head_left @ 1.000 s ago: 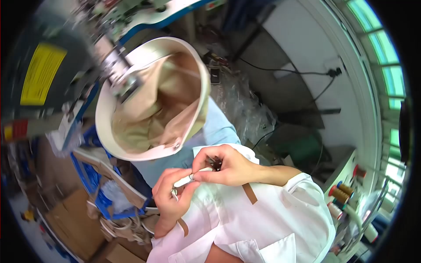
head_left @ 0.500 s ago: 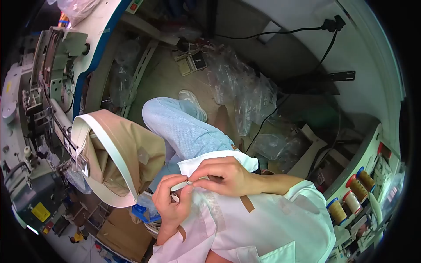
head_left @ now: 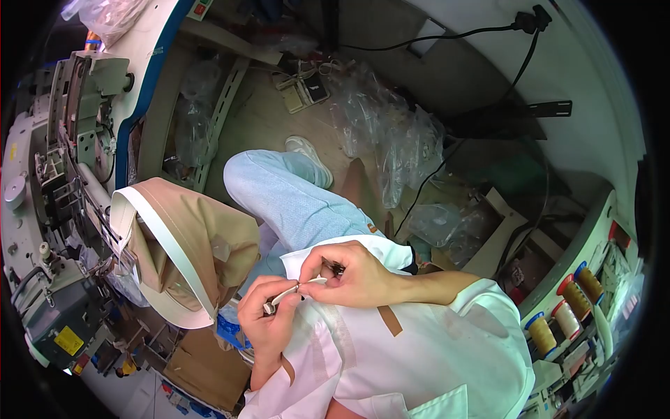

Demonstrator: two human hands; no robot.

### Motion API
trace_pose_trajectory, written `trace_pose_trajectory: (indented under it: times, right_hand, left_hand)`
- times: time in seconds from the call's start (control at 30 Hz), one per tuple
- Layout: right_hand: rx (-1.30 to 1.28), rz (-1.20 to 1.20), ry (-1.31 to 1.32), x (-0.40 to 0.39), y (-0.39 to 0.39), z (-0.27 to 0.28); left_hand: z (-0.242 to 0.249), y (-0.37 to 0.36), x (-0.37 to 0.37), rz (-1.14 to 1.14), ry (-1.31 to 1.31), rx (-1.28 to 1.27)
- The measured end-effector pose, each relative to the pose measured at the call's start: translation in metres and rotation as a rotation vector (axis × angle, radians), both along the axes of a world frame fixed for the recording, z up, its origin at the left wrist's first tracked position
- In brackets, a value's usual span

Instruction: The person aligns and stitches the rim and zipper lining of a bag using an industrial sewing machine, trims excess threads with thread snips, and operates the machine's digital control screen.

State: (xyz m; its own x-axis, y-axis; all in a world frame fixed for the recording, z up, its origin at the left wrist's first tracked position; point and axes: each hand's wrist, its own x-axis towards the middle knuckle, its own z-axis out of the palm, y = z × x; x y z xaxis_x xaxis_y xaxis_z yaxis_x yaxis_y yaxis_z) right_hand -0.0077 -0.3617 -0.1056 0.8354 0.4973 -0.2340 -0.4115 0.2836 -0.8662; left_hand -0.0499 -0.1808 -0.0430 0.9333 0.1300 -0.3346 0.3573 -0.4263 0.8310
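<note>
My left hand [head_left: 267, 314] pinches a narrow white strip [head_left: 285, 296], whose curled end shows by the fingers. Close against it, my right hand [head_left: 356, 274] is closed on another part of the strip, with a small dark metallic bit at the meeting fingertips. Something dark shows inside the curl of my right fingers; I cannot make out what it is. Both hands are in front of the white shirt [head_left: 419, 349]. To the left, a beige fabric piece with a white band [head_left: 209, 230] hangs at the sewing machine [head_left: 70, 181], touched by neither hand.
Thread spools [head_left: 541, 335] stand on the right-hand table. Clear plastic bags [head_left: 391, 140] and a cardboard box [head_left: 502, 216] lie on the floor. A black cable [head_left: 447, 49] runs along the wall. The blue-edged table [head_left: 150, 70] is at the upper left.
My right fingers have lifted and curled more, showing the dark thing inside them. The strip has turned slightly between the fingertips. The view has shifted a little.
</note>
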Motion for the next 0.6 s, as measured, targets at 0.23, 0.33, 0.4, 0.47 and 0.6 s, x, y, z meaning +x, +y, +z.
trace_pose_trajectory:
  times: [0.23, 0.33, 0.4, 0.47, 0.6]
  right_hand:
    - [-0.037, 0.002, -0.139, -0.011, 0.005, 0.014]
    - [-0.01, 0.116, -0.233, -0.015, 0.002, 0.021]
    - [0.051, 0.13, -0.347, -0.015, 0.001, 0.019]
    - [0.188, 0.185, -0.467, -0.011, -0.002, 0.017]
    - [0.271, 0.279, -0.467, -0.003, -0.003, 0.008]
  left_hand:
    - [0.013, 0.013, -0.008, -0.023, 0.022, -0.052]
    - [0.017, 0.023, -0.017, 0.057, 0.069, -0.197]
    - [0.018, 0.03, -0.021, 0.108, 0.069, -0.264]
    - [0.019, 0.039, -0.021, 0.101, 0.08, -0.271]
    - [0.022, 0.042, -0.016, -0.041, 0.087, -0.332]
